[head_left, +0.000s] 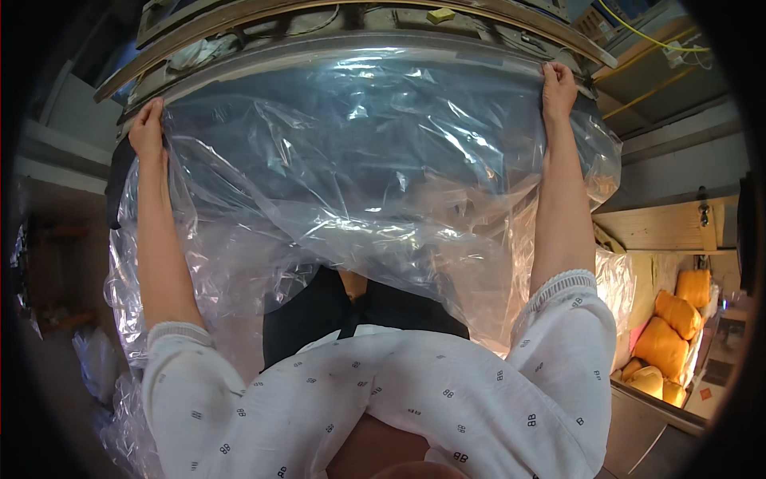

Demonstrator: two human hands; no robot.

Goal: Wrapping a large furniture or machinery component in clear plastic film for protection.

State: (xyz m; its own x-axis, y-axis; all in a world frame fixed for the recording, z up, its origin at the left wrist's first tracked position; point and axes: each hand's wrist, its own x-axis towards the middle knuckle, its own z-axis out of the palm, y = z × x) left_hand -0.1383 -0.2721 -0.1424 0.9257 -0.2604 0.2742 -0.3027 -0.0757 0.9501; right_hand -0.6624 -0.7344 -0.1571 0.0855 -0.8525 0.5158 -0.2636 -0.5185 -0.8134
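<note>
A wide sheet of clear plastic film stretches between my outspread arms, wrinkled and shiny. At its far left corner my left hand pinches the edge between thumb and fingers. My right hand grips the far right edge the same way, a little farther off. Dark blue-black material shows through the film; whether it is cloth or a panel I cannot tell. The near part of the film hangs in loose folds toward my body and over my lap, and more of it trails down at the left.
Beyond the film runs a long wooden rail, with a small yellow block behind it. On the right are a wooden board and a pile of orange bundles. A yellow cable hangs at the far right.
</note>
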